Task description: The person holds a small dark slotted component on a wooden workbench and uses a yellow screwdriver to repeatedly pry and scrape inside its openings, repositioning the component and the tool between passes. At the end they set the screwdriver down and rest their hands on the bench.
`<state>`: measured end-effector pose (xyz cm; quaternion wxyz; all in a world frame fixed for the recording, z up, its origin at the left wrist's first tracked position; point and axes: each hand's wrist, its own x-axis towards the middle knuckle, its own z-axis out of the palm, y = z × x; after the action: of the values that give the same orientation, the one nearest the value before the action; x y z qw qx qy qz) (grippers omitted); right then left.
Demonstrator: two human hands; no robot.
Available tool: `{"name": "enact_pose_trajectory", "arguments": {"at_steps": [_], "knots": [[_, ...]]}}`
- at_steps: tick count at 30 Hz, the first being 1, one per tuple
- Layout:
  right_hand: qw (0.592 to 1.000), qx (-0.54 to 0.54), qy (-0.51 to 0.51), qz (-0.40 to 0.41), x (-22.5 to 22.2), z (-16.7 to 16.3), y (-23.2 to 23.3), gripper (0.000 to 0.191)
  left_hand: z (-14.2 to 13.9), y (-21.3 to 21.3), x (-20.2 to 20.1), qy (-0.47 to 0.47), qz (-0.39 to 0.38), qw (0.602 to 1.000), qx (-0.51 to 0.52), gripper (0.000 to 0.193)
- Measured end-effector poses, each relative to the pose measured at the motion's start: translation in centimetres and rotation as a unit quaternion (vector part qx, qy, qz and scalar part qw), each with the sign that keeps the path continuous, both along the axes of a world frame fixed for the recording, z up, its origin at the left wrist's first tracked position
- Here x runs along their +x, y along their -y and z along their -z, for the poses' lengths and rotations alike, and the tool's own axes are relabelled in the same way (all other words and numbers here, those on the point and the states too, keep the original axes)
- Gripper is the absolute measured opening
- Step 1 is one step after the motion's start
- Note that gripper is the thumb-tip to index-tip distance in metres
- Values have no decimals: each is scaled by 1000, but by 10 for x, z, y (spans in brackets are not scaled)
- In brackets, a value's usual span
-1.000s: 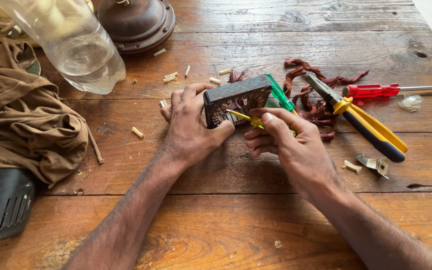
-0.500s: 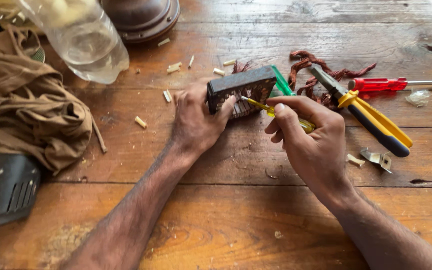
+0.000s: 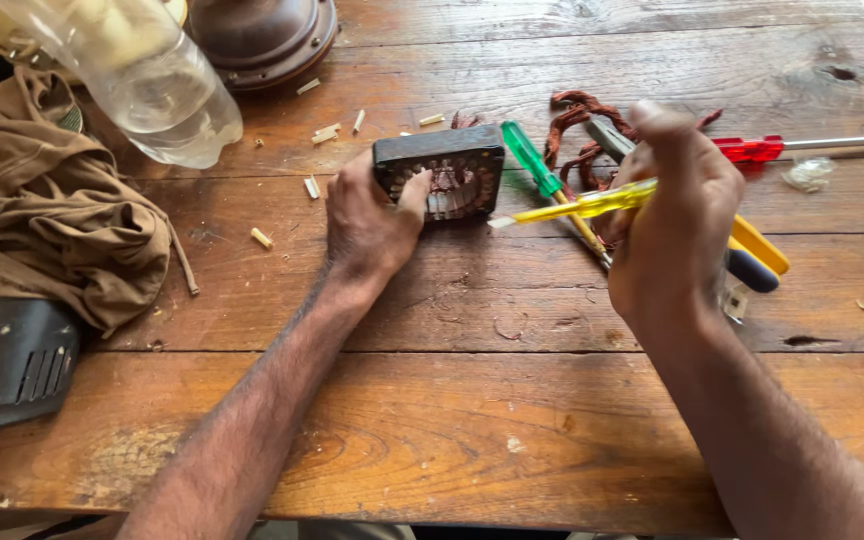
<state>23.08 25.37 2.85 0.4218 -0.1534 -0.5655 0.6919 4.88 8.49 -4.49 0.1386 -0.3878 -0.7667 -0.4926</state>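
Left hand (image 3: 370,215) grips the dark square motor stator (image 3: 441,172), fingers curled over its near left edge, pressing it to the wooden counter (image 3: 472,420). Right hand (image 3: 674,225), raised to the right of the stator, is closed around a yellow-handled screwdriver (image 3: 582,205) whose tip points toward the stator without touching it. A green-handled screwdriver (image 3: 537,168) lies between the hands; a clear plastic bottle (image 3: 152,80) and brown cloth (image 3: 47,215) lie left of the left hand.
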Motion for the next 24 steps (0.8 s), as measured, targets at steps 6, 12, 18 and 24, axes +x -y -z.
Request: {"name": "enact_pose_trajectory", "arguments": {"at_steps": [6,12,18,24], "knots": [[990,-127,54,-13,0,2,-20,27,-6,-12,6,0,5,1000,4,7],[991,-124,46,-17,2,-2,-15,27,-14,-13,11,2,3,1000,9,7],[997,-57,50,7,3,-12,-3,27,-25,-5,12,26,2,1000,-12,7],[973,161,165,8,-1,-17,18,38,-43,11,4,3,30,999,-27,26]]}}
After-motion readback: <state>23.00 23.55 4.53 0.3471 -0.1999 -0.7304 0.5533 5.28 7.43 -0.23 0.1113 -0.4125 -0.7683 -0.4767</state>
